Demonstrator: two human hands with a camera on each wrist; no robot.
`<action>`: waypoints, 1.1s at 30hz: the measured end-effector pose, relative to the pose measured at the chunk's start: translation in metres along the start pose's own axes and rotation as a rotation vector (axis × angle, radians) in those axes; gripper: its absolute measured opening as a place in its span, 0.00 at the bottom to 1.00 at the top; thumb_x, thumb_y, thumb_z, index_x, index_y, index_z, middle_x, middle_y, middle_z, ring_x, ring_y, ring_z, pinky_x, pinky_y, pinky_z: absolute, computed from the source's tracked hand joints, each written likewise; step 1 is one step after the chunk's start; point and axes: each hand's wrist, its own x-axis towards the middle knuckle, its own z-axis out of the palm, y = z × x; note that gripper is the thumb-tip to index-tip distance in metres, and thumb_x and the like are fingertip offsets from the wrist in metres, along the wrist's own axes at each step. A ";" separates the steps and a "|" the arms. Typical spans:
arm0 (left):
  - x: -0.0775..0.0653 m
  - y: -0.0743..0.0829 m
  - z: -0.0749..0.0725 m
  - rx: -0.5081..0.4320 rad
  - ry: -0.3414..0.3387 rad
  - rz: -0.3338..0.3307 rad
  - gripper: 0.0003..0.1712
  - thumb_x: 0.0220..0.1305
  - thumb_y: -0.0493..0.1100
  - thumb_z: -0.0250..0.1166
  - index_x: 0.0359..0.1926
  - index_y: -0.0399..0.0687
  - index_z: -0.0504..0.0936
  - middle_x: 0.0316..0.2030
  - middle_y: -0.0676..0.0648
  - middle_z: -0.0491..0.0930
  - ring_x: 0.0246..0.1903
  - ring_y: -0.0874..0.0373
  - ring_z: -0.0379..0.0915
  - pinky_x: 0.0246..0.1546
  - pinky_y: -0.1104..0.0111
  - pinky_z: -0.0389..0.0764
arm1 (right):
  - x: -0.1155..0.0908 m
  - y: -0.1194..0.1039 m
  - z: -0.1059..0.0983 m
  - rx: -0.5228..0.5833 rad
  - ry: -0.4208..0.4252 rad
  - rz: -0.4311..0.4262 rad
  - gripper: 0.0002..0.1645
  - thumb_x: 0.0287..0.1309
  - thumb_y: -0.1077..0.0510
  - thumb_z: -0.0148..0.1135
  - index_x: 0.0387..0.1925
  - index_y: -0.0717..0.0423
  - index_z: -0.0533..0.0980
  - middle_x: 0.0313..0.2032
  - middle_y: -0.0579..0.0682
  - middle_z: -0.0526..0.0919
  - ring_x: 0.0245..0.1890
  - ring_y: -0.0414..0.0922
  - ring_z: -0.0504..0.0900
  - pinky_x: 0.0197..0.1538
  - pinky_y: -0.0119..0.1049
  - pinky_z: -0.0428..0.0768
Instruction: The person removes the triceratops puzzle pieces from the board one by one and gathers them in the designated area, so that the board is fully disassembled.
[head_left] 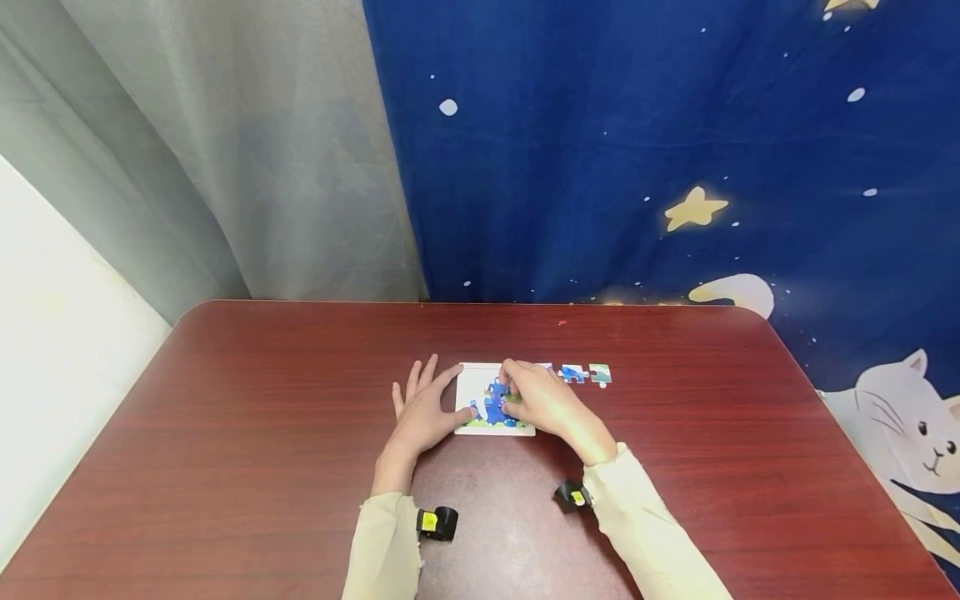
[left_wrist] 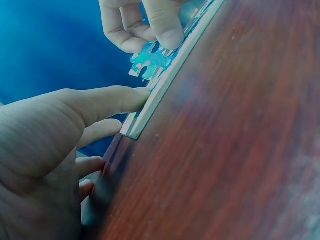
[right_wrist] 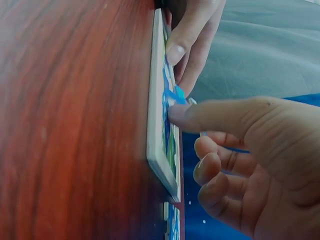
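Observation:
A white-framed puzzle board [head_left: 471, 385] lies on the table, its lower part filled with blue and green picture pieces and its upper left bare. My left hand [head_left: 422, 418] is at the board's left side, fingers spread, the thumb on the pieces near the lower left and the index fingertip by the upper left corner. Over the board's right half, my right hand [head_left: 553, 402] pinches a jigsaw piece [left_wrist: 151, 62] between thumb and fingers. That piece is tilted up from the board in the left wrist view, partly covered by the fingertips.
Right of the board lie loose jigsaw pieces: a blue one [head_left: 573, 373], a greenish one [head_left: 600, 373] and one half hidden behind my right hand. A small red bit [head_left: 562, 322] sits near the far edge of the brown table [head_left: 285, 433]. Curtains [head_left: 525, 167] hang behind.

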 end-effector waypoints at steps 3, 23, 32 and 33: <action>0.000 0.000 0.000 -0.004 0.003 0.003 0.41 0.48 0.51 0.70 0.65 0.52 0.68 0.70 0.39 0.48 0.69 0.43 0.31 0.60 0.40 0.28 | 0.000 0.002 -0.002 -0.014 0.030 -0.032 0.16 0.44 0.58 0.70 0.34 0.51 0.72 0.26 0.44 0.72 0.23 0.38 0.69 0.27 0.33 0.70; 0.000 -0.004 0.001 -0.021 -0.002 0.008 0.42 0.48 0.51 0.70 0.66 0.54 0.67 0.71 0.41 0.47 0.70 0.44 0.30 0.60 0.42 0.26 | -0.029 0.047 -0.060 0.096 0.056 0.029 0.17 0.42 0.61 0.68 0.37 0.57 0.73 0.25 0.47 0.76 0.23 0.40 0.70 0.31 0.35 0.71; 0.000 -0.003 0.002 -0.019 0.000 0.009 0.42 0.49 0.51 0.71 0.66 0.54 0.67 0.71 0.41 0.47 0.69 0.44 0.30 0.60 0.41 0.26 | -0.050 0.074 -0.055 0.151 0.001 0.117 0.16 0.43 0.63 0.67 0.36 0.56 0.72 0.23 0.44 0.73 0.22 0.39 0.71 0.31 0.36 0.71; 0.000 -0.002 0.001 -0.019 0.003 0.007 0.42 0.49 0.51 0.71 0.66 0.55 0.67 0.71 0.41 0.47 0.70 0.44 0.30 0.60 0.41 0.26 | -0.050 0.074 -0.055 0.155 -0.001 0.120 0.15 0.43 0.63 0.67 0.36 0.55 0.73 0.22 0.44 0.73 0.22 0.40 0.71 0.31 0.36 0.71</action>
